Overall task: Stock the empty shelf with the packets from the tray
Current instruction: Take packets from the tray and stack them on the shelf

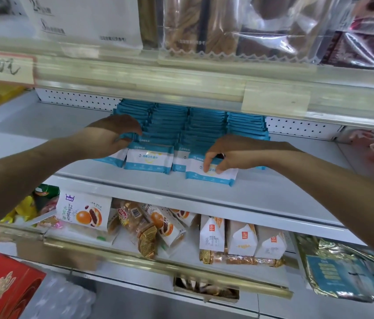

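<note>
**Teal-and-white packets: facing up the rows on the white shelf**

Head view.

Item: teal-and-white wipe packets (149,160). They are standing on edge in four rows, running from the pegboard back panel (75,99) toward the front of the white shelf (135,187).

Location: the block is sitting mid-shelf, with bare shelf showing to either side. The tray is not showing in this view.

Left hand (112,137): it is curling its fingers over the top edges of the leftmost row (133,111), thumb tucked beneath, clamping the front packets of that row.

Right hand (234,153): it is pinching the front packet (213,174) between thumb and fingertips. That packet is sitting forward of its neighbours and skewing slightly out of line.

Step, as judged: the person is seating the front packet and squaring the rows.

Handling notes, as judged:
- The front packet is wanting a push straight back until its face is lining up with the packet beside it.
- The left hand is best used bracing its row, so that nothing is toppling sideways onto the bare shelf.
- The film is looking soft and slippery, so gripping by the edges is likely serving better than pressing the middle.
- The price rail (181,84) is overhanging closely, so low wrists are advisable.

Progress, as judged: the bare areas at both sides are suggesting that more packets are needed.
</note>
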Tool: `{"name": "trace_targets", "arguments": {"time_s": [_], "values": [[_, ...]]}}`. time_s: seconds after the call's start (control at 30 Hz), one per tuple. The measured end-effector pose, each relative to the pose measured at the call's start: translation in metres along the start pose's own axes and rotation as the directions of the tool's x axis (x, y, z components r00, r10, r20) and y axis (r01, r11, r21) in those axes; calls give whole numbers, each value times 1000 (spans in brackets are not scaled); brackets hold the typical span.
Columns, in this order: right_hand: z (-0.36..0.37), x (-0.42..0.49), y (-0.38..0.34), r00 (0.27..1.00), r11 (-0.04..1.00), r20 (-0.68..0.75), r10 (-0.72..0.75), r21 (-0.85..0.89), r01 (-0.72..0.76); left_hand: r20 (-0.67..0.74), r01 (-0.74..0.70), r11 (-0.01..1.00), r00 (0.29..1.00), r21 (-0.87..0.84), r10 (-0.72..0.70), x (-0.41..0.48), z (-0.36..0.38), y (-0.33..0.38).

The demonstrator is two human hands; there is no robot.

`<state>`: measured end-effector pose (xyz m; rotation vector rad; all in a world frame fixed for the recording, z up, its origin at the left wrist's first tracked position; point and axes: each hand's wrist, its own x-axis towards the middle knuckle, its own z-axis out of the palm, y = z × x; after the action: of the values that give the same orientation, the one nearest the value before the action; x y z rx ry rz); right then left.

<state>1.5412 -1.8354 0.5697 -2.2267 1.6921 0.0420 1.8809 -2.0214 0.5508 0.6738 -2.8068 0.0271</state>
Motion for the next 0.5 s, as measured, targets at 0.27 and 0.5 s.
{"name": "trace_targets", "arguments": {"time_s": [0.27,0.5], "values": [[-16,-40,49,983,987,-84,163,24,-162,-33,10,999,999,-49,-12,-1,5,5],[-6,-48,84,977,984,-120,176,13,-175,-40,21,999,999,-28,-22,-3,6,15]]}}
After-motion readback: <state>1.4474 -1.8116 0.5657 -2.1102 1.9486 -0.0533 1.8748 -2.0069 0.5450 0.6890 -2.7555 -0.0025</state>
